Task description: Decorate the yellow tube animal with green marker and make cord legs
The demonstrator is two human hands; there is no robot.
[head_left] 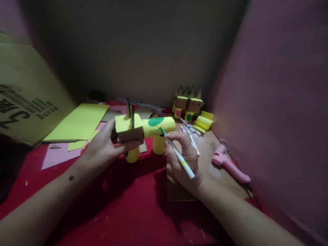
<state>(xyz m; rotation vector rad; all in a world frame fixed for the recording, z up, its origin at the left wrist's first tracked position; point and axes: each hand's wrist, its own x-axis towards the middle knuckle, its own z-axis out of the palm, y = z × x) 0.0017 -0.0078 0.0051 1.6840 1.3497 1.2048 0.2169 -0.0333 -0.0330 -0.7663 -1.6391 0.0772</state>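
A yellow paper animal (164,125) with a boxy cardboard head, two upright pointed ears and tube legs is held above the red table. My left hand (104,141) grips its head from the left, thumb along the lower front. In my right hand (183,157) is a white marker (180,160) with a green tip, pinched between fingers and thumb. The tip meets the side of the body, at thin green outlines. Above them on the body is a filled green patch (155,121).
Finished-looking cardboard figures (189,103) stand at the back. More markers (193,143) and a pink glue gun (230,164) lie on a cardboard sheet (212,143) at right. Yellow sheets (79,121), pink paper (57,155) and a large carton (28,92) are at left, on the red table (115,208).
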